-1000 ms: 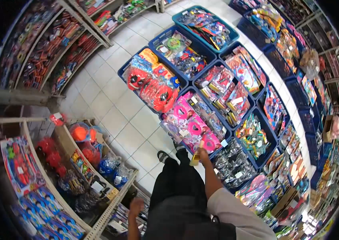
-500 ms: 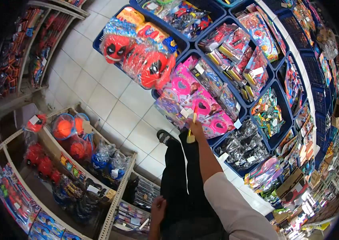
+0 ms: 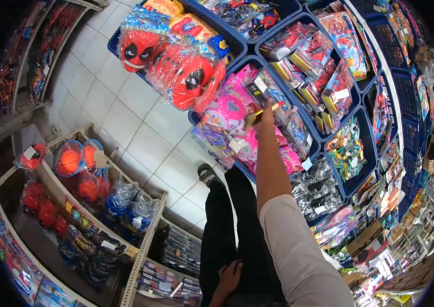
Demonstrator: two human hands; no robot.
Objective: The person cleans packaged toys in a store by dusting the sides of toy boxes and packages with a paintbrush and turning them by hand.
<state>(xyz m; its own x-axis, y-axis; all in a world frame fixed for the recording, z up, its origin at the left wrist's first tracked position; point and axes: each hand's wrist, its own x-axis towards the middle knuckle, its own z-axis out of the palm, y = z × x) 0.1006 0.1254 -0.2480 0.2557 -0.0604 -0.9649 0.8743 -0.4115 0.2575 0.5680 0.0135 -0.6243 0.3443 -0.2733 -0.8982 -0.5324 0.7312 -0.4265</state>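
Note:
My right hand (image 3: 265, 118) is closed round a paintbrush (image 3: 253, 119), its yellowish bristle end blurred and its other end red-tipped. The brush is over pink toy packs (image 3: 250, 138) in a blue basket (image 3: 251, 61). Beside the hand, boxed toys in clear wrap (image 3: 278, 97) fill the basket's other side. Whether the bristles touch the packs I cannot tell. Down by my dark trousers hangs my left hand (image 3: 229, 276), empty, with its fingers loosely apart.
Red masks in plastic (image 3: 191, 77) fill the basket ahead. More blue baskets with packaged toys (image 3: 342, 143) stand on the right. At lower left, a shelf rack (image 3: 147, 238) holds orange balls (image 3: 70, 161) and wrapped goods. White floor tiles (image 3: 140, 117) lie between.
My right hand has moved forward and right with the paintbrush, from the near pink packs to the basket's middle. My left hand has shifted slightly right, and the view has shifted a little.

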